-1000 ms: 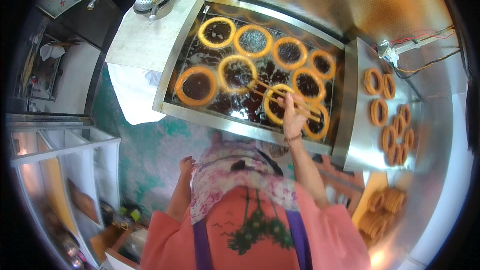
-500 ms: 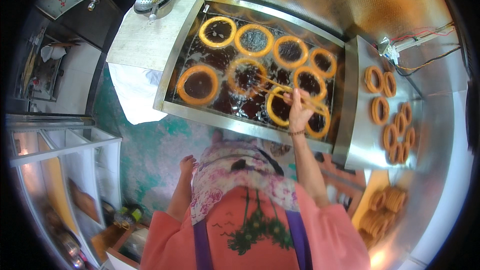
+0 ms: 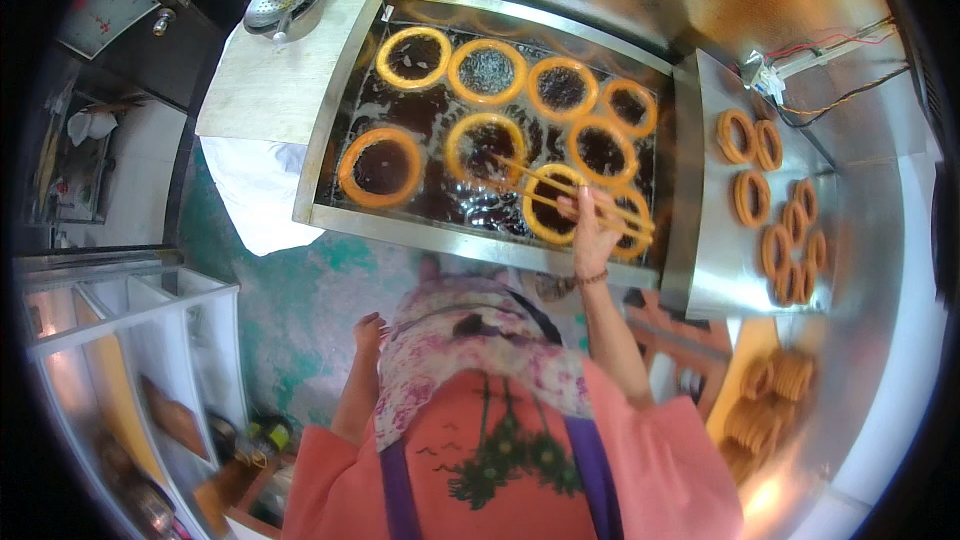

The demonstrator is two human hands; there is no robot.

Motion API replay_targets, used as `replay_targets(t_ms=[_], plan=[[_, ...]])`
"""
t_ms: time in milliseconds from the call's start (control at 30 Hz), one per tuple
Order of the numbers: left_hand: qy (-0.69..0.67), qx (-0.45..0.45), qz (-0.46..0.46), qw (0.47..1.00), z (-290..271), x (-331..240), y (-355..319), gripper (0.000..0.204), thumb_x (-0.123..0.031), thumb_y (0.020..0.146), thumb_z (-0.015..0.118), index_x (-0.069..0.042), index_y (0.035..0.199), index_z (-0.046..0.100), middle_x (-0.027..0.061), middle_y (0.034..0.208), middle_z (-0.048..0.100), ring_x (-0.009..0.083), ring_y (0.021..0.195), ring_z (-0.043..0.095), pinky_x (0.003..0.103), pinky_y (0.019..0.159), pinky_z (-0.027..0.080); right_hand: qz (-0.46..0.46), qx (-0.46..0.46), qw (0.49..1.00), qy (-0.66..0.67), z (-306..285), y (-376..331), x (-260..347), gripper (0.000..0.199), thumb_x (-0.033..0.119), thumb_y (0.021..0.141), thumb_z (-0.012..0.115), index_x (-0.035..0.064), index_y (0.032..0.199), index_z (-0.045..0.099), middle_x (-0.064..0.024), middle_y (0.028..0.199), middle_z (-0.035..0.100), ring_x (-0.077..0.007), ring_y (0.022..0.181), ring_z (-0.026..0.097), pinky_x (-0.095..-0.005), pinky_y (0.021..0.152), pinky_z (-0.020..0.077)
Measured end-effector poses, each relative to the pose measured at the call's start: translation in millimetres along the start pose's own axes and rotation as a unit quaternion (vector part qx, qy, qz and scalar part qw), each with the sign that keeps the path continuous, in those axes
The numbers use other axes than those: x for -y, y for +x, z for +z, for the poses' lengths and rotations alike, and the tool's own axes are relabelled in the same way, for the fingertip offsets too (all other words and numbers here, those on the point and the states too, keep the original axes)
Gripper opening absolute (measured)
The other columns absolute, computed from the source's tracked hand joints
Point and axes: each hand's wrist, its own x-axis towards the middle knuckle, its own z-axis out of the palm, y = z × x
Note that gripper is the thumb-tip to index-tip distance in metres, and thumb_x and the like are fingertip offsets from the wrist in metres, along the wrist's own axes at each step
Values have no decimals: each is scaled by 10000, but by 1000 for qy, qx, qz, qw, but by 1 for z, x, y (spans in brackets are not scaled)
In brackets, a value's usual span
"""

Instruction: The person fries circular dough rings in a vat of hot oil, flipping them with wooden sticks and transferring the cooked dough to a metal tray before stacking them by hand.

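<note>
My right hand [image 3: 590, 232] is shut on a pair of long wooden chopsticks [image 3: 545, 190] over the near right part of a steel fryer [image 3: 322, 130] full of dark oil. The sticks lie across a golden dough ring [image 3: 535, 225], and their tips reach the edge of the middle ring [image 3: 487, 145]. Several more rings float in two rows, among them a big one at the near left [image 3: 380, 167]. My left hand [image 3: 368, 328] hangs by my hip against the flowered apron and holds nothing that I can see.
A steel tray [image 3: 700, 240] right of the fryer carries several browned rings [image 3: 775, 235]. More fried rings [image 3: 770, 395] are stacked low right. A metal strainer [image 3: 285, 0], a pale counter [image 3: 265, 80] and a white cloth [image 3: 255, 195] lie left. Shelves [image 3: 120, 340] stand far left; wires [image 3: 830, 50] run top right.
My right hand stays almost in place over the near right ring, while the chopstick tips have swung a little left toward the middle ring. My left hand has not moved.
</note>
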Motion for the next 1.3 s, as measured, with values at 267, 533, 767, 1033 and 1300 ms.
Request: replay_targets(t_ms=[267,533,767,1033,1300], plan=[[1,-13,-2,1000,1,-1,-3,334,-46,759,522,20,1085,553,122,839,605,190,604,592,266,459,450,-70,-93,990,-77,-49,-10,67,152,125,887,522,-25,903,546,-146,800,626,-217,675,648,-318,587,568],[25,25,23,999,6,-9,6,363,-57,752,536,7,1109,535,108,848,605,187,597,588,278,469,454,-17,-97,993,-65,-66,-41,86,165,146,891,521,-17,912,531,-142,808,615,-216,694,649,-307,577,564],[40,61,28,997,1,-8,14,390,-66,733,551,13,1115,538,117,858,608,181,650,592,273,513,474,-22,-60,994,-92,-67,-58,91,139,104,891,511,-31,898,543,-148,789,616,-233,677,653,-313,584,567],[81,66,51,993,-14,11,41,376,-51,730,552,35,1096,547,124,855,608,188,662,591,280,542,482,17,-30,998,-61,-70,-74,87,138,82,885,518,-51,861,542,-155,825,605,-251,680,652,-327,596,568],[123,144,184,964,-17,21,68,362,-33,732,551,39,1087,552,129,846,608,194,650,587,283,558,481,-14,-111,993,-41,-90,-75,82,166,116,898,501,-47,914,523,-156,839,601,-250,710,650,-335,594,573]])
